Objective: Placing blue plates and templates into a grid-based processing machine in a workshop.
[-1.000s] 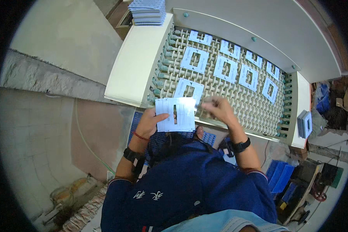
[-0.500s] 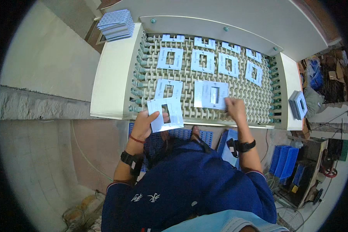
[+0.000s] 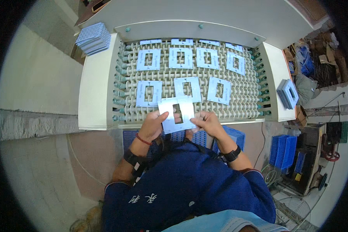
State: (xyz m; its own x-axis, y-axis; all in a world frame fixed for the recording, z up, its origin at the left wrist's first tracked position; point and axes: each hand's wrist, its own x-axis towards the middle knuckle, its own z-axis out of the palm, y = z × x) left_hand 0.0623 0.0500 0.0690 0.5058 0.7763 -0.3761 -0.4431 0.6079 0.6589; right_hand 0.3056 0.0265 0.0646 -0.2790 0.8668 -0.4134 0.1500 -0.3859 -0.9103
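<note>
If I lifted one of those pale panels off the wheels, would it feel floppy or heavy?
Probably stiff: the nearest row's rightmost panel spans gaps in the wheel bed without visible sagging. Likely light for its size, being thin-looking with a cut-out middle. It seems unlikely to roll, lying flat.

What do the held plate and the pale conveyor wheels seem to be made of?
Held plate: smooth, perhaps metal or stiff plastic; it looks thin, flat and catches bright glare. Conveyor wheels: probably matte moulded plastic, by their even off-white colour and repeated shape.

Left fingers and right fingers grip a plate; rollers bear 11 plates.
</note>
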